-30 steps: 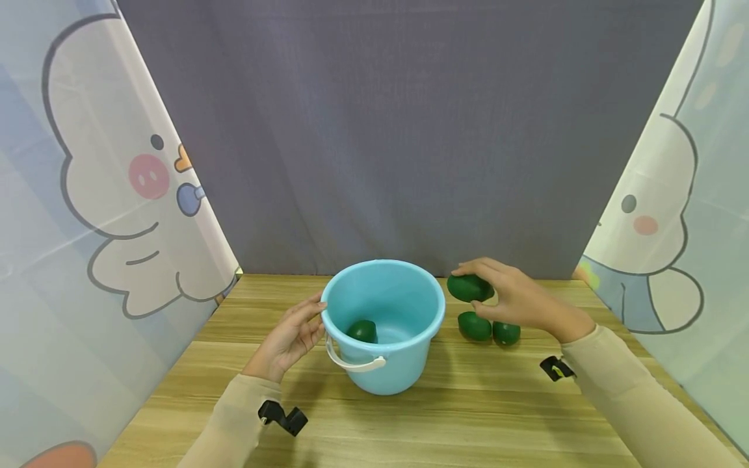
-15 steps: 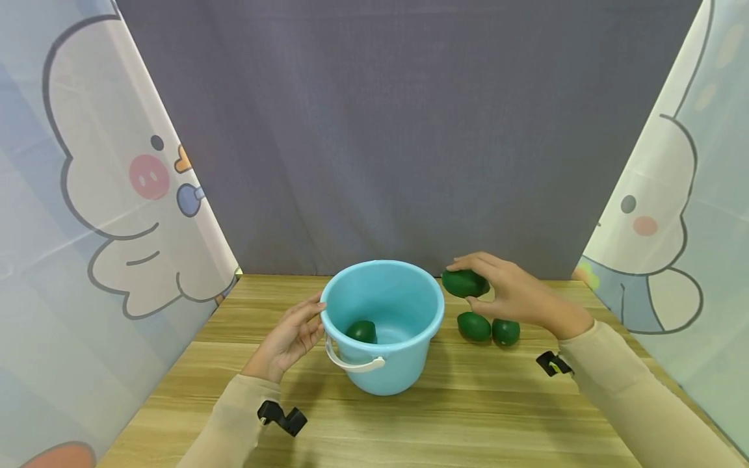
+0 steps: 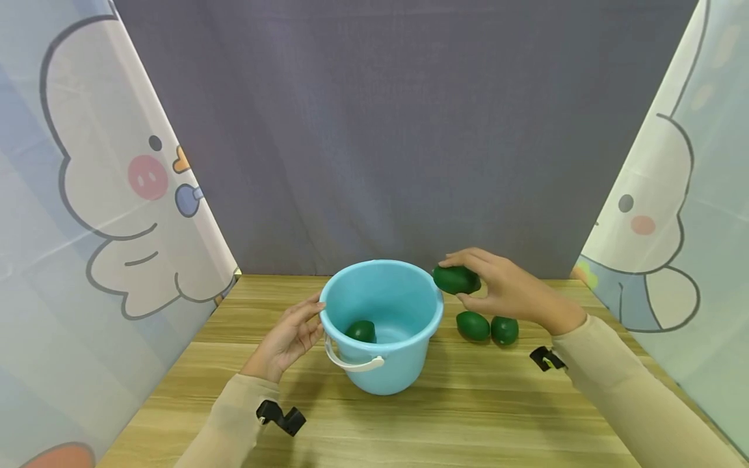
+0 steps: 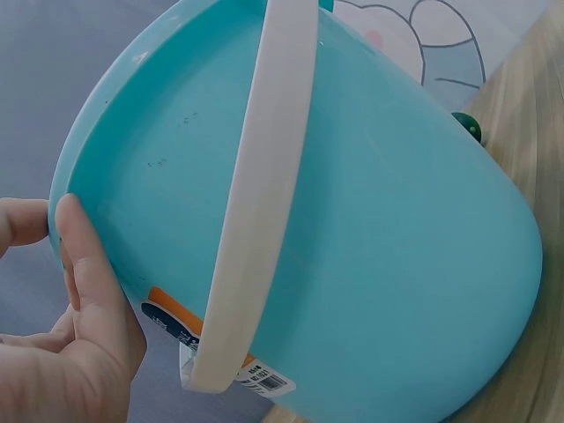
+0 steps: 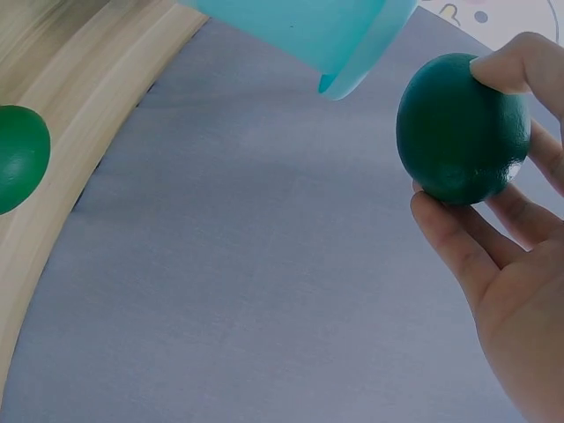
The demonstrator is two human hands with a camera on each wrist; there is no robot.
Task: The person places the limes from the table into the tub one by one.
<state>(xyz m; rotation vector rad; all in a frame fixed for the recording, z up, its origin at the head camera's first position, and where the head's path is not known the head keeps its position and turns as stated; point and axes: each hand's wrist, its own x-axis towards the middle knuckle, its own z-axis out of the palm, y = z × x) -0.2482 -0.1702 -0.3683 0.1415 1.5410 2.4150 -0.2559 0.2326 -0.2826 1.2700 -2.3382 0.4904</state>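
My left hand (image 3: 288,341) pinches the rim of a light blue bucket (image 3: 386,374) at its left side. In the left wrist view the thumb (image 4: 88,251) lies against the bucket's outer wall, a finger across the rim from it. My right hand (image 3: 503,289) holds a dark green, smooth avocado (image 3: 456,279) between thumb and fingers, beside the bucket's right rim and above the table. The right wrist view shows the held avocado (image 5: 460,132) close up, near the bucket rim (image 5: 366,62). Another avocado (image 3: 361,331) lies inside the bucket.
Two more avocados (image 3: 473,326) (image 3: 504,330) lie side by side on the wooden table (image 3: 468,416), right of the bucket. The bucket's white handle (image 3: 357,366) hangs down in front. A grey curtain (image 3: 374,130) stands behind the table, with cartoon-printed sheets on both sides.
My right hand has carried the avocado left and slightly up, then up to the bucket's right rim. The left hand and the bucket stay almost where they were.
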